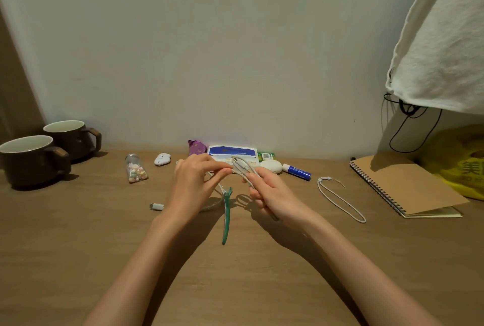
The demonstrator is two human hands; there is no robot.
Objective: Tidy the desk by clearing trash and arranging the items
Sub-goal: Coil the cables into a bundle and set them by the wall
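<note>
Am coiling thin white charging cable point(243, 167): light, limp, probably springing open. My right hand point(272, 194) gripping looped bundle mid-length; my left hand point(193, 181) pinching loose strand.

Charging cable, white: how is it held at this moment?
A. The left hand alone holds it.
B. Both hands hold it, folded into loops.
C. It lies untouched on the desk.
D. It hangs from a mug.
B: the right hand grips the looped charging cable while the left hand pinches the loop's end.
</note>
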